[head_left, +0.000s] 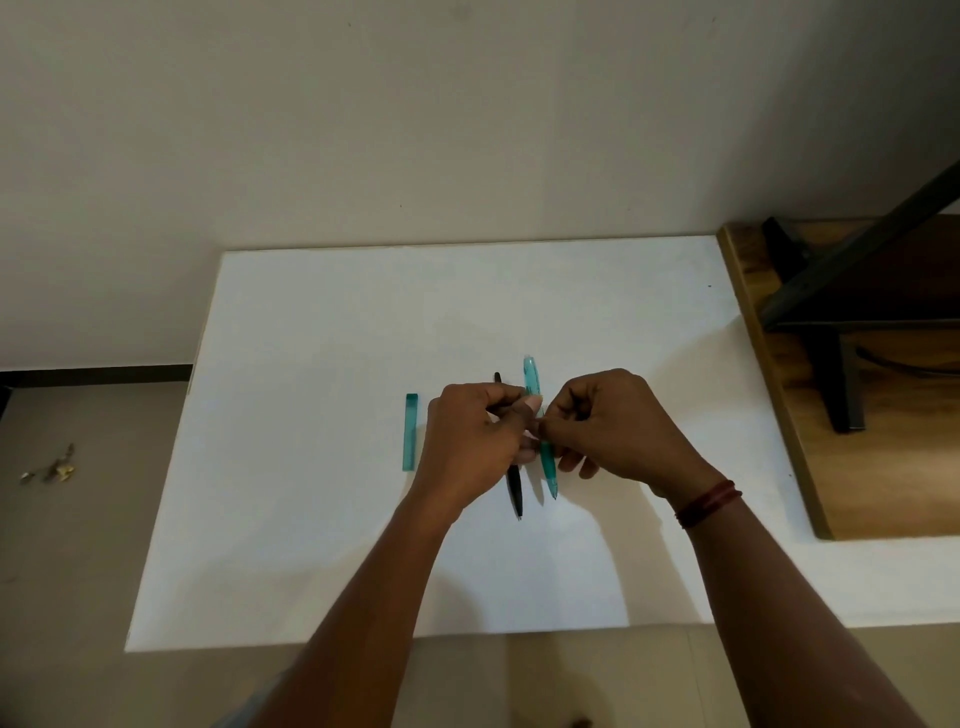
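A translucent teal pen (546, 457) is held above a white sheet (322, 364), its length running away from me. My left hand (470, 441) pinches its middle from the left and my right hand (618, 423) pinches it from the right, fingertips meeting at the barrel. A black pen (515, 493) lies on the sheet just left of the teal one, its middle hidden by my left hand. A teal pen cap (410, 432) lies on the sheet further left, apart from both hands.
The white sheet covers a pale table. A wooden board (872, 467) with a dark metal frame (841, 322) lies at the right. Small bits of debris (52, 467) lie on the floor at the left. A wall rises behind the sheet.
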